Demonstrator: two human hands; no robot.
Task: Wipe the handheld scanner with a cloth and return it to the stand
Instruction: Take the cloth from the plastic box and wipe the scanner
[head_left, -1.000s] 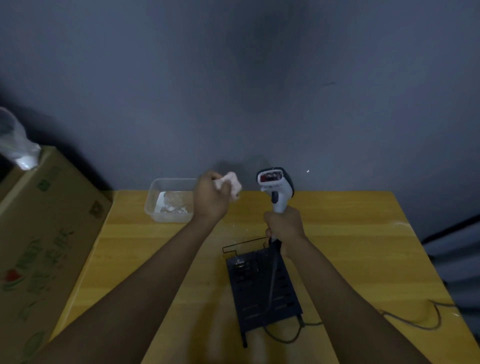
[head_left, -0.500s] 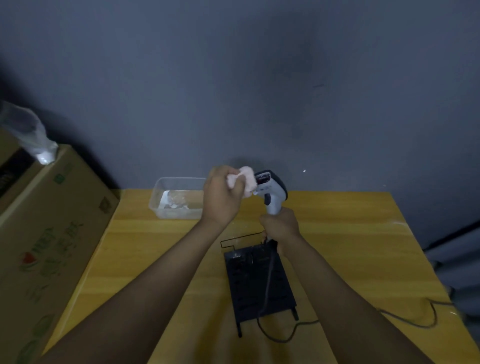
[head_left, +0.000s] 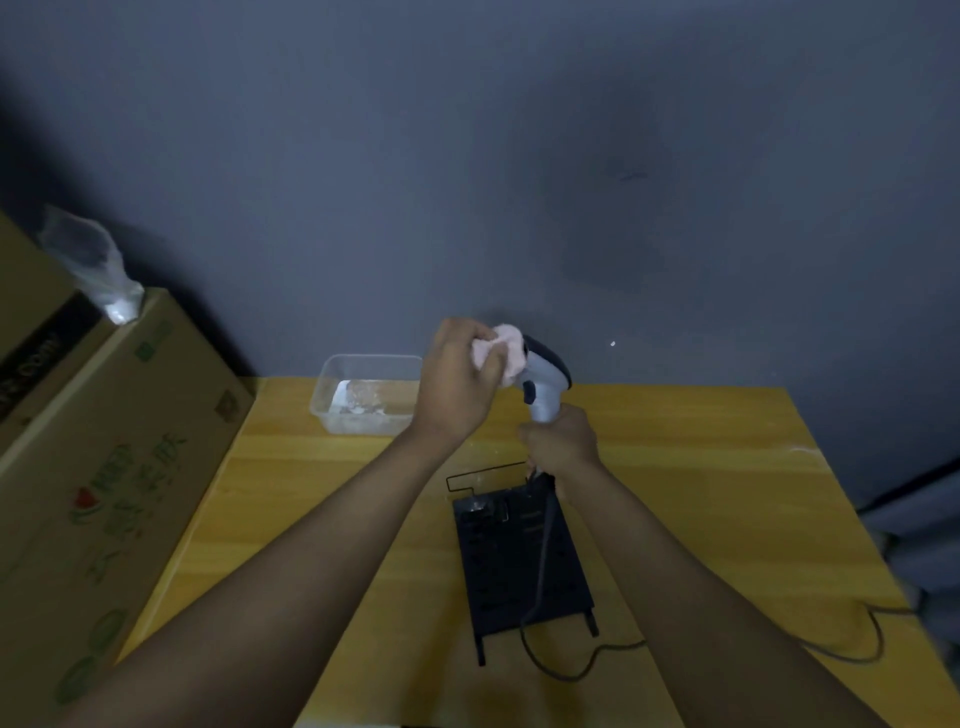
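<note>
My right hand (head_left: 558, 441) grips the handle of the grey and black handheld scanner (head_left: 544, 387), holding it upright above the table. My left hand (head_left: 457, 379) is closed around a crumpled pale pink cloth (head_left: 506, 353) and presses it against the front of the scanner's head, hiding the scan window. Below the hands lies the black stand (head_left: 514, 561) on the wooden table (head_left: 701, 493). The scanner's dark cable (head_left: 540, 561) runs down over the stand and off toward the right.
A clear plastic container (head_left: 363, 392) with some pale material sits at the table's back left. Large cardboard boxes (head_left: 104, 467) stand against the table's left edge, with a plastic bag (head_left: 98, 265) on top. A grey wall rises behind.
My left hand has carried the cloth rightward from beside the scanner onto its head. The scanner now leans toward the cloth, and its window has gone out of sight.
</note>
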